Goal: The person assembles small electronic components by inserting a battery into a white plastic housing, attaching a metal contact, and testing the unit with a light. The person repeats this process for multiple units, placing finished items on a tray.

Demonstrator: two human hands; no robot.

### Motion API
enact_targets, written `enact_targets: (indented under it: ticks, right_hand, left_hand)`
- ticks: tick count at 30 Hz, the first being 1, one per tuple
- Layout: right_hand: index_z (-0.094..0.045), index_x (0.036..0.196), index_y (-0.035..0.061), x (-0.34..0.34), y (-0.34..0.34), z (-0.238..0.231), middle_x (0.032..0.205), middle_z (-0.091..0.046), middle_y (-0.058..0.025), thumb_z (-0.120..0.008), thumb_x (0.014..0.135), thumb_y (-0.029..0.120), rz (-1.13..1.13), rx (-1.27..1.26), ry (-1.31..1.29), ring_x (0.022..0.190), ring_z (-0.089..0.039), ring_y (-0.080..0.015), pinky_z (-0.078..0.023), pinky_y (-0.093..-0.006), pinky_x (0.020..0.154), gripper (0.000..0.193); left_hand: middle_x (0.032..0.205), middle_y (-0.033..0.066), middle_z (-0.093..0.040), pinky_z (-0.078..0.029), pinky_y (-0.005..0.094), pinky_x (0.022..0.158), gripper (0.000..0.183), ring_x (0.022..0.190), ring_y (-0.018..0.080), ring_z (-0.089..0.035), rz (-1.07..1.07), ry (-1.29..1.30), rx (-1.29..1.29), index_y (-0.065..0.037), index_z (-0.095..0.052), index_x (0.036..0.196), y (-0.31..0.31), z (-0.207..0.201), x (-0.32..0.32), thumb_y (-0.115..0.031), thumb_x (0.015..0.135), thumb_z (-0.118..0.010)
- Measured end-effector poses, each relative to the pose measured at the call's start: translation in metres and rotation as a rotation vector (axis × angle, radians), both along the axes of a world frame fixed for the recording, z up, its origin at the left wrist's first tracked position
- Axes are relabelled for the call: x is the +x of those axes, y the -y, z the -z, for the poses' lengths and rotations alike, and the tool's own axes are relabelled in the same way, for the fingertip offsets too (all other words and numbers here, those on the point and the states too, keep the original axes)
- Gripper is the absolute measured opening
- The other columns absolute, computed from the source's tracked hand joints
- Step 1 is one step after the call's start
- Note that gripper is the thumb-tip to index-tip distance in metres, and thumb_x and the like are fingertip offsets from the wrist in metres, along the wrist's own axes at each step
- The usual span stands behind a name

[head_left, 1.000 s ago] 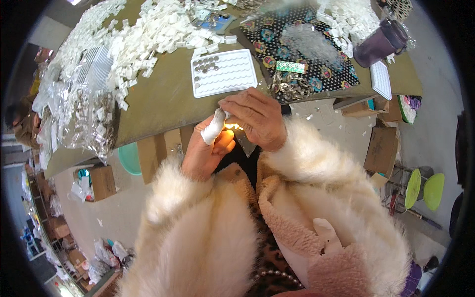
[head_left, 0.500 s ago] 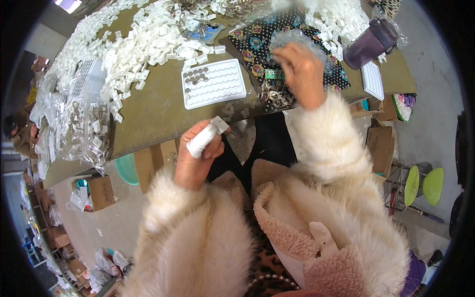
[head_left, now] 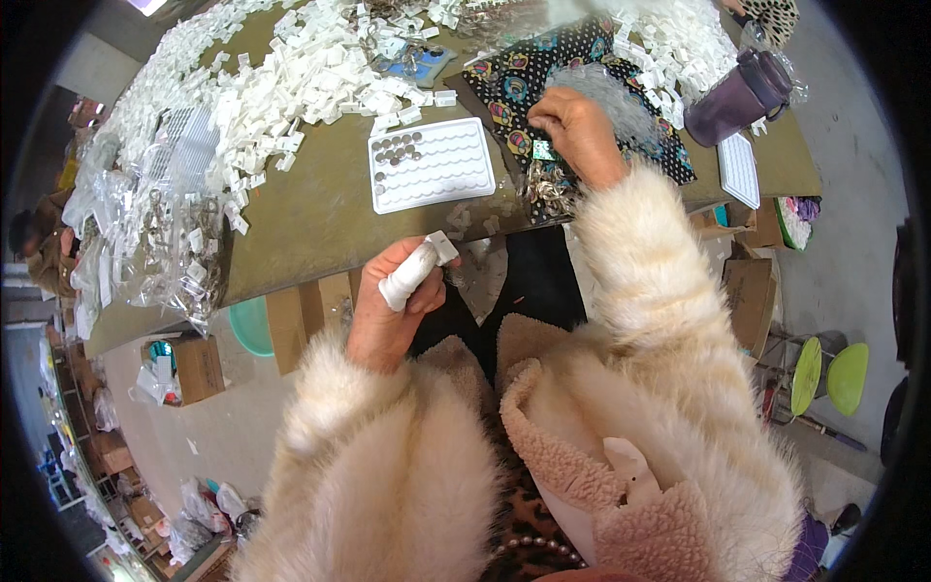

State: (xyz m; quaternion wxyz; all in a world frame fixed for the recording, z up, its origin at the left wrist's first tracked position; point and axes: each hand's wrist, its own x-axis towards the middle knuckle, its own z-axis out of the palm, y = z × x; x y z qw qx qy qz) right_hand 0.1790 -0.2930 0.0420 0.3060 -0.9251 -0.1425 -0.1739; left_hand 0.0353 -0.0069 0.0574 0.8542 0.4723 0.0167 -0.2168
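Note:
In my left hand [head_left: 393,306], a small white plastic casing [head_left: 441,248] is pinched between thumb and fingers, just off the table's front edge. White wrapping [head_left: 407,276] covers the thumb of that hand. My right hand [head_left: 585,136] is above a dark patterned cloth [head_left: 504,89], its fingertips pressed together; whether anything is between them is too small to tell. Beneath and beside it lie a green circuit-board strip [head_left: 543,149], shiny metal pieces [head_left: 551,189] and a heap of clear plastic bits [head_left: 621,107]. A white tray [head_left: 436,184] holds several round button cells [head_left: 398,148] in its left slots.
White casings [head_left: 310,73] are heaped across the table's far side. Bagged parts [head_left: 175,247] lie at the left edge. A purple bottle [head_left: 737,97] and another white tray [head_left: 739,171] are at the right. Cardboard boxes [head_left: 750,301] stand below the table.
The whole view has shifted slightly. My right hand has moved a little left over the cloth, covering more of the green strip. My left hand keeps its hold on the white casing.

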Motion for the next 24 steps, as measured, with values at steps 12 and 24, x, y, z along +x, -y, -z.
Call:
enact_targets:
  ticks: [12,24]
  right_hand:
    - [-0.074,0.09,-0.0017,-0.04,-0.008,-0.04,0.083,-0.068,-0.0002,-0.072,0.09,0.006,-0.024,0.667,-0.191,0.078,-0.059,-0.0091,-0.048,-0.0246,0.074,0.008]
    - [-0.061,0.097,-0.0027,-0.092,-0.076,-0.055,0.097,-0.063,-0.0071,-0.068,0.087,-0.007,-0.601,0.684,-0.093,0.091,-0.061,-0.0176,-0.051,-0.0295,0.08,0.013]
  left_hand:
    - [0.059,-0.0064,-0.044,-0.029,0.0242,0.055,0.036,0.053,0.0047,-0.033,0.024,0.061,0.086,-0.003,-0.066,0.111,0.007,-0.015,0.006,-0.037,0.098,-0.065]
    - [0.089,0.0055,-0.07,-0.033,0.0202,0.051,0.032,0.058,0.0034,-0.044,0.036,0.14,0.052,-0.001,-0.068,0.116,0.017,-0.034,0.009,-0.029,0.102,-0.062]
